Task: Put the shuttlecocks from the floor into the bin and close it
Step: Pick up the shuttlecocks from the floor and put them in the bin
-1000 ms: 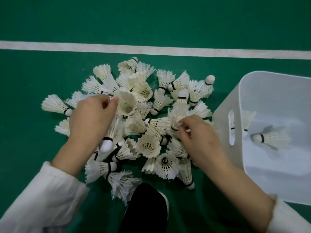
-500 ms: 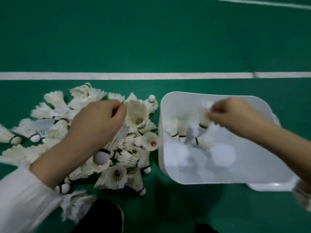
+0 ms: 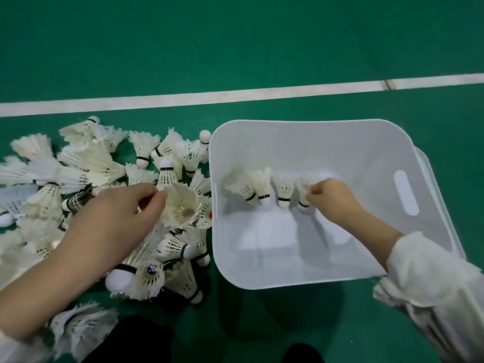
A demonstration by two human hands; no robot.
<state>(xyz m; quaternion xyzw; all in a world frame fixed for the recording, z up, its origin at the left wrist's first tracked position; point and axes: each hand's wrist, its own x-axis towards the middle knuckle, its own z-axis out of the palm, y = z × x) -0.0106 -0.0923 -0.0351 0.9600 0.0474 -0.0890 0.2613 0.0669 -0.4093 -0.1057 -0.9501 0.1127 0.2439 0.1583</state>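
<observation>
Four shuttlecocks [image 3: 263,189] logged in row inside bin [image 3: 314,142], centre right; last one newly lowered there, pinched by right hand [image 3: 332,197]. Left hand [image 3: 112,224] clamped on another shuttlecock [image 3: 180,205] over floor pile [image 3: 86,158], left of frame. Judged early: most stock unbinned, closing pending.

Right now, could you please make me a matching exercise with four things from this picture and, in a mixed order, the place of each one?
Things
1. left hand
2. right hand
3. white line
4. pile of shuttlecocks

Places
A. inside the white bin, pinching the rightmost shuttlecock of a row
B. on the green floor, left of the bin
C. across the floor, beyond the bin
D. over the pile, pinching the rim of an upturned shuttlecock

Pairs: 1-D, 2-A, 3-C, 4-B
</observation>
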